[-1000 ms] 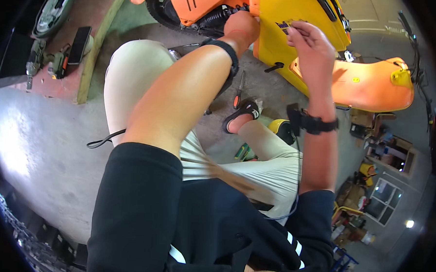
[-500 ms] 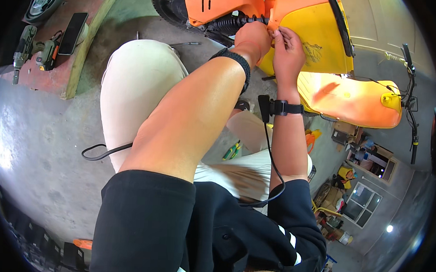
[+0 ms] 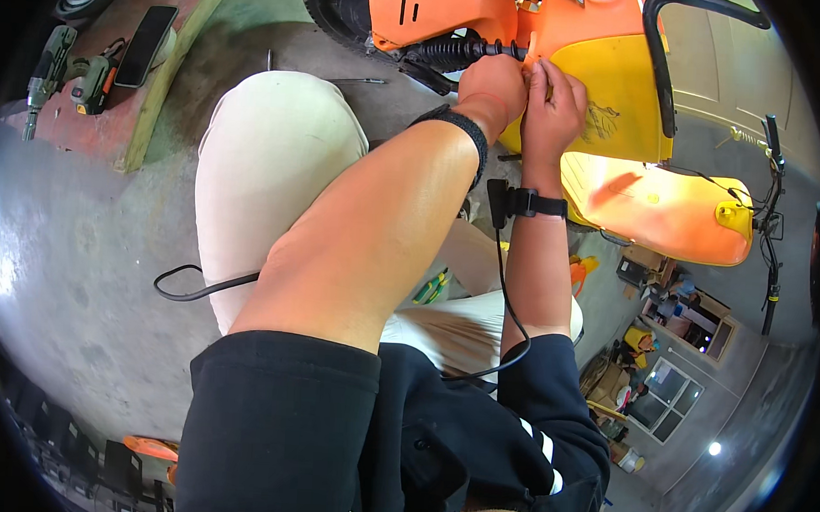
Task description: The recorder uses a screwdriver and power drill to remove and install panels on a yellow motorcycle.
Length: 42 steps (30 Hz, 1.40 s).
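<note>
Both my hands are at the side of an orange scooter-like vehicle (image 3: 439,15), where its orange body meets a yellow panel (image 3: 609,100). My left hand (image 3: 492,90) is closed in a fist-like grip beside the end of the black-coiled shock absorber (image 3: 451,53). Right against it, my right hand (image 3: 556,105) has its thumb and forefinger pinched together near an orange edge. Whatever small part lies between the fingers is hidden. A black rear wheel (image 3: 333,19) shows to the left of the body.
On a wood-edged red board (image 3: 113,133) at left lie a power drill (image 3: 47,85), another cordless tool (image 3: 95,82) and a dark phone (image 3: 146,46). Green-yellow pliers (image 3: 431,286) and a thin metal tool (image 3: 358,80) are on the floor. A second orange vehicle (image 3: 668,208) stands at right.
The whole view has shifted a little, with the vehicle sitting slightly lower and further right. Both hands stay at the same spot, the right one's fingers somewhat more bent.
</note>
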### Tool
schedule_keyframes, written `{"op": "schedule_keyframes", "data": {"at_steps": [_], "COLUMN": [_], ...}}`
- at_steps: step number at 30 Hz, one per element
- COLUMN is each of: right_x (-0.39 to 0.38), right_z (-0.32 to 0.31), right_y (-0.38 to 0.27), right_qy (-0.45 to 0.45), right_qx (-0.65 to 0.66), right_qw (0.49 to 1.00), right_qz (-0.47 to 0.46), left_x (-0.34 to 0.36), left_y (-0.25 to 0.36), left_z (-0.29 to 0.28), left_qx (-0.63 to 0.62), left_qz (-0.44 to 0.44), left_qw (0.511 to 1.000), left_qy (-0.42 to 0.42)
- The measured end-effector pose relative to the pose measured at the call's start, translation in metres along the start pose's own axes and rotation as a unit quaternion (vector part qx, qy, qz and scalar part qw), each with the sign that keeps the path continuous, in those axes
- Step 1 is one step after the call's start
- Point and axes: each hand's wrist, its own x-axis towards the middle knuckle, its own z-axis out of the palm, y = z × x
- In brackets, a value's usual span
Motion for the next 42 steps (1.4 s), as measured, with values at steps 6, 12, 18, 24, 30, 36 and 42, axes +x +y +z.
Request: {"op": "schedule_keyframes", "data": {"at_steps": [6, 12, 18, 24, 30, 36, 42], "right_x": [0.001, 0.002, 0.007, 0.013, 0.02, 0.007, -0.03], "right_z": [0.004, 0.004, 0.002, -0.001, -0.004, -0.013, -0.035], "right_y": [0.003, 0.004, -0.007, -0.017, -0.026, -0.017, 0.014], "right_qy": [0.015, 0.02, 0.005, -0.038, -0.097, -0.106, -0.121], "right_qx": [0.014, -0.013, -0.057, -0.141, -0.185, -0.123, -0.08], "right_qw": [1.0, 1.0, 0.998, 0.982, 0.951, 0.96, 0.938], "right_qz": [-0.004, -0.015, 0.009, 0.122, 0.228, 0.23, 0.315], "left_x": [-0.003, -0.002, -0.001, 0.003, 0.002, 0.001, 0.009], "left_y": [0.003, 0.002, 0.0, -0.001, -0.001, -0.004, -0.008], "left_z": [-0.001, 0.001, 0.0, 0.003, 0.002, 0.003, 0.012], "left_qx": [-0.02, -0.02, -0.016, -0.023, -0.024, 0.009, 0.078], "left_qz": [-0.015, -0.007, -0.006, -0.006, -0.004, 0.018, 0.072], "left_qw": [1.0, 1.0, 1.0, 1.0, 1.0, 1.0, 0.994], "left_qy": [-0.004, -0.001, 0.005, -0.001, 0.003, 0.006, 0.029]}}
